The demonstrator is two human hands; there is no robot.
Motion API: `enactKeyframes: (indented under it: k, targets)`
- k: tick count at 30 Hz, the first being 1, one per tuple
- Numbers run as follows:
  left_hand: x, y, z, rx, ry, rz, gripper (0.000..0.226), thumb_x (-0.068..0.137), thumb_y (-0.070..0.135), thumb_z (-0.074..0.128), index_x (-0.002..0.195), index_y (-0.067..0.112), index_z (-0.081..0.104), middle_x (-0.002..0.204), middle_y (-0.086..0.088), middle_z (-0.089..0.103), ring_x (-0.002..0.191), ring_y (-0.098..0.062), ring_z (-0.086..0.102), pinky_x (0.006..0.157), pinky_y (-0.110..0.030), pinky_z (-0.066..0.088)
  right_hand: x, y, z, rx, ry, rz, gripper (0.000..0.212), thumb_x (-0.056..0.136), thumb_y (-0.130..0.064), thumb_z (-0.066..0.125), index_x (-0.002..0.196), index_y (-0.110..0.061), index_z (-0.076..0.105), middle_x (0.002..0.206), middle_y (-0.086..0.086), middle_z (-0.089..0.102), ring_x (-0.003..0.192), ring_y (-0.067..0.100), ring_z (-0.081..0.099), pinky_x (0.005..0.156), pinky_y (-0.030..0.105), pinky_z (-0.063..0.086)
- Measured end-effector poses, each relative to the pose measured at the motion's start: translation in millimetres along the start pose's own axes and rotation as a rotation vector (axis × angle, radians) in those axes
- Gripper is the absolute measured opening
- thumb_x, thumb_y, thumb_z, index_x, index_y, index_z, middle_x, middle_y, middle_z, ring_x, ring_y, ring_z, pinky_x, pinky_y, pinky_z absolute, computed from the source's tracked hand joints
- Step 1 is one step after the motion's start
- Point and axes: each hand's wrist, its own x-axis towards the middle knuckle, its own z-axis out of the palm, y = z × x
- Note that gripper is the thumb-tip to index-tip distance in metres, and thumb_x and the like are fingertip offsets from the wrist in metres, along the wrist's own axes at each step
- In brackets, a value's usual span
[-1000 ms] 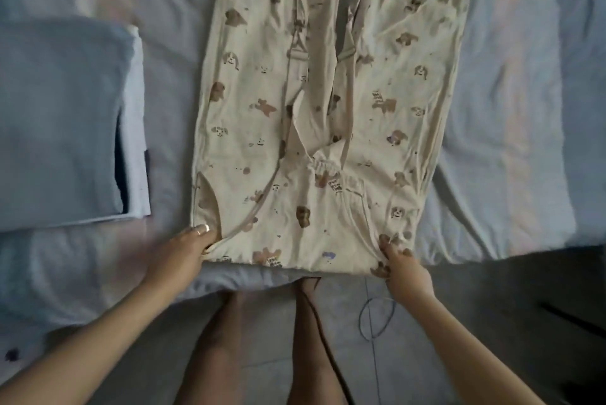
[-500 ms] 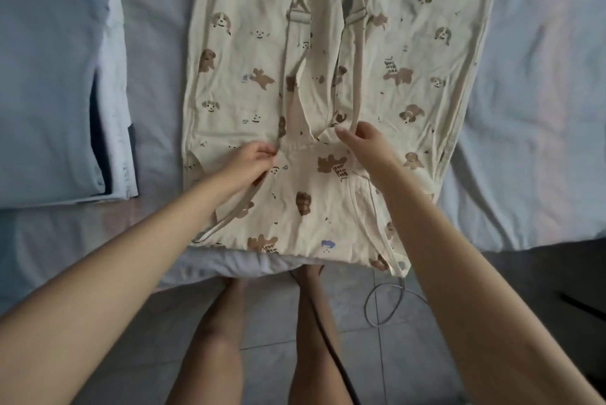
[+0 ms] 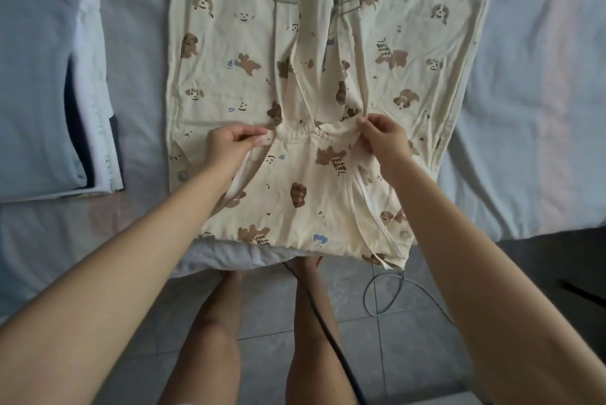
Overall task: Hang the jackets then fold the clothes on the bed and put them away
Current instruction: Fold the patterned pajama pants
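While a stack of folded clothes [image 3: 39,83] sits done to the left of the dog-print overalls [image 3: 229,54], the overalls themselves lie spread flat on the bed [image 3: 524,109], unfolded. At their gathered bib edge the left hand [image 3: 229,145] pinches the cloth with curled fingers [image 3: 251,137], and the right hand [image 3: 383,139] pinches it likewise. Judging by this, folding here is barely begun; putting away remains, and no jackets show.

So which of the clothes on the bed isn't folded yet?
The cream dog-print overalls, spread flat, pinched by left hand and right hand; the blue-and-white stack beside them is folded.
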Motion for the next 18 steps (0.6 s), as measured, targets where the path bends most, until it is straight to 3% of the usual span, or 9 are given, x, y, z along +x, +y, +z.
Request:
enactKeyframes:
  k: [2, 4, 7, 11, 13, 15, 16, 18]
  targets:
    - [-1, -4, 0, 0.026, 0.017, 0.034, 0.017, 0.082, -0.007, 0.064, 0.097, 0.001, 0.068, 0.088, 0.004, 0.067, 0.079, 0.004, 0.062, 0.079, -0.009, 0.047, 1, 4, 0, 0.016, -0.062, 0.032, 0.016, 0.088, -0.024, 0.069, 0.101, -0.015, 0.065, 0.088, -0.001, 0.067, 0.079, 0.011, 0.063, 0.075, 0.022, 0.053]
    - [-2, -7, 1, 0.084, -0.014, 0.076, 0.018, 0.083, -0.006, 0.064, 0.091, 0.009, 0.066, 0.090, 0.007, 0.064, 0.086, 0.000, 0.060, 0.082, -0.010, 0.046, 1, 7, 4, -0.030, -0.060, 0.055, 0.016, 0.087, -0.016, 0.069, 0.102, -0.017, 0.064, 0.091, -0.004, 0.068, 0.084, 0.012, 0.066, 0.078, 0.024, 0.055]
    - [-4, -11, 7, 0.153, -0.057, 0.119, 0.033, 0.081, -0.009, 0.065, 0.082, 0.023, 0.059, 0.094, 0.007, 0.063, 0.091, -0.005, 0.060, 0.084, -0.012, 0.047, -2, 8, 11, -0.064, 0.025, 0.020, 0.017, 0.086, -0.009, 0.067, 0.099, -0.020, 0.065, 0.084, -0.009, 0.068, 0.076, 0.009, 0.066, 0.069, 0.021, 0.056]
    - [-1, -9, 11, 0.178, -0.030, 0.167, 0.033, 0.083, -0.011, 0.059, 0.083, 0.022, 0.059, 0.096, 0.013, 0.062, 0.093, 0.002, 0.058, 0.083, -0.008, 0.045, -5, 1, 22, -0.035, 0.088, -0.136, 0.018, 0.086, 0.006, 0.059, 0.096, -0.007, 0.066, 0.076, -0.006, 0.061, 0.053, -0.006, 0.055, 0.051, 0.009, 0.046]
    - [4, -9, 14, 0.247, -0.062, 0.183, 0.025, 0.088, -0.007, 0.055, 0.091, 0.017, 0.059, 0.101, 0.009, 0.062, 0.098, 0.001, 0.056, 0.087, -0.006, 0.041, -2, -2, 26, -0.079, 0.085, -0.172, 0.017, 0.084, 0.005, 0.060, 0.096, -0.006, 0.068, 0.075, -0.007, 0.061, 0.049, -0.007, 0.053, 0.051, 0.013, 0.047]
    - [7, -10, 17, 0.272, -0.067, 0.180, 0.019, 0.092, -0.001, 0.051, 0.095, 0.016, 0.058, 0.102, 0.002, 0.063, 0.099, -0.009, 0.057, 0.088, -0.018, 0.043, 2, -2, 26, -0.128, 0.039, -0.183, 0.016, 0.085, -0.001, 0.063, 0.095, -0.012, 0.068, 0.077, -0.008, 0.063, 0.056, 0.001, 0.056, 0.056, 0.021, 0.050]
    - [7, -11, 19, 0.271, -0.053, 0.173, 0.015, 0.094, 0.004, 0.050, 0.094, 0.017, 0.058, 0.099, 0.000, 0.063, 0.094, -0.012, 0.056, 0.085, -0.023, 0.044, 3, 1, 24, -0.175, 0.025, -0.200, 0.015, 0.086, -0.004, 0.063, 0.096, -0.015, 0.067, 0.079, -0.010, 0.062, 0.062, 0.002, 0.056, 0.060, 0.021, 0.050]
    - [6, -13, 21, 0.293, -0.037, 0.181, 0.004, 0.094, 0.014, 0.054, 0.094, 0.017, 0.057, 0.091, 0.004, 0.059, 0.083, -0.008, 0.053, 0.075, -0.017, 0.041, 0, 5, 13, -0.320, 0.076, -0.281, 0.012, 0.089, -0.015, 0.063, 0.101, -0.016, 0.063, 0.082, -0.012, 0.059, 0.068, -0.001, 0.053, 0.063, 0.015, 0.047]
